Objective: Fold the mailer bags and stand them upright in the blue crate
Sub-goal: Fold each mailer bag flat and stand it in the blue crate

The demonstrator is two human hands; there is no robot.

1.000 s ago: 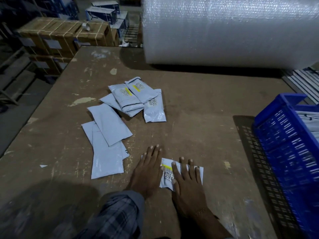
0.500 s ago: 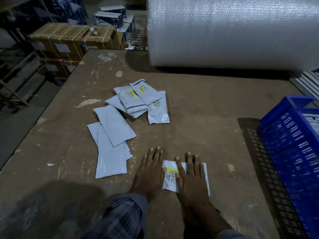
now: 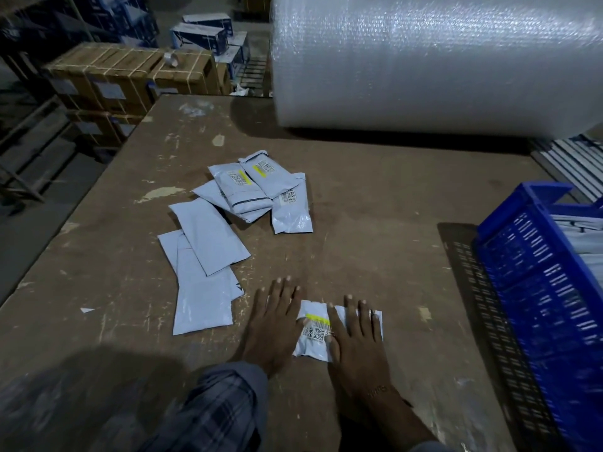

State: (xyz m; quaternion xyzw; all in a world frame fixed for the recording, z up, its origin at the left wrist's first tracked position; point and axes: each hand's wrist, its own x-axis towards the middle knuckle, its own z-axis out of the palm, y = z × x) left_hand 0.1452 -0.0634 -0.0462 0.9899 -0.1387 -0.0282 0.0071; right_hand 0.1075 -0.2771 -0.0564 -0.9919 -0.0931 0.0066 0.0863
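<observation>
Both hands flat, fingers straight: left hand (image 3: 274,324) and right hand (image 3: 357,337) press folded mailer bag (image 3: 315,334). Long axis 9-to-3. Blue crate (image 3: 535,288) at 3 o'clock; right hand nearer.

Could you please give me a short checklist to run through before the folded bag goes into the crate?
1. Both hands flat on the bag: left hand and right hand press the mailer bag: ok.
2. Bag folded small: ok.
3. Fold creased enough to hold: cannot tell.
4. Blue crate nearby on the right: ok.
5. Free room inside the crate: cannot tell.
6. Loose bags clear of the path to the crate: ok.
</observation>
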